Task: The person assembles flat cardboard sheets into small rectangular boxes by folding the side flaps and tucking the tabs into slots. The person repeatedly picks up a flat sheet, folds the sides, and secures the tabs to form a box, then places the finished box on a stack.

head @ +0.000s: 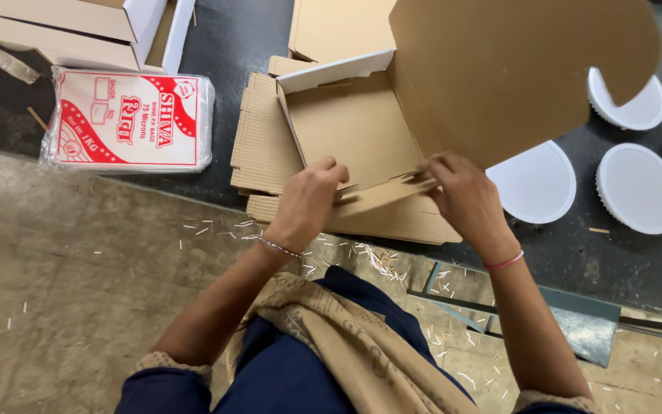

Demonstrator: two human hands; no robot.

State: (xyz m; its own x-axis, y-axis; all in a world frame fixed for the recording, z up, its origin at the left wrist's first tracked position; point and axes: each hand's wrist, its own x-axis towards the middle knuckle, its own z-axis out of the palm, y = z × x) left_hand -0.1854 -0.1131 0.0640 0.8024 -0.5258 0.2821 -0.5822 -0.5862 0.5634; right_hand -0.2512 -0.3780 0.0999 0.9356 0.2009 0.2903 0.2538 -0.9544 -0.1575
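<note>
I see my left hand (308,201) and right hand (465,198) both pinched on the near flap (381,196) of a half-folded cardboard box (354,123), which sits on the dark floor just ahead of my knees. The left fingers are curled tight over the flap's left end, thumb under; the right fingers close narrowly on its right end. The box is plain brown corrugated board inside, matte and ribbed at the cut edges, with a smooth white outer face showing along its left wall. Its big lid (515,69) stands open and tilted back to the right, with a rounded notch cut in its far corner.

Under the box lies a stack of flat corrugated sheets (266,142), fluted edges showing, poking out to the left and toward me. To the left, well apart, lies a glossy plastic-wrapped packet (128,119) in red and white, and beyond it finished white boxes (78,27) at the frame's top corner. To the right, round white discs (637,188) with ridged rims lie on the floor; the nearest one is partly hidden behind the lid and my right wrist.

The near ground is rough tan matting (78,268) strewn with small pale slivers. Open floor shows between packet and sheets, but the right side is crowded by discs
</note>
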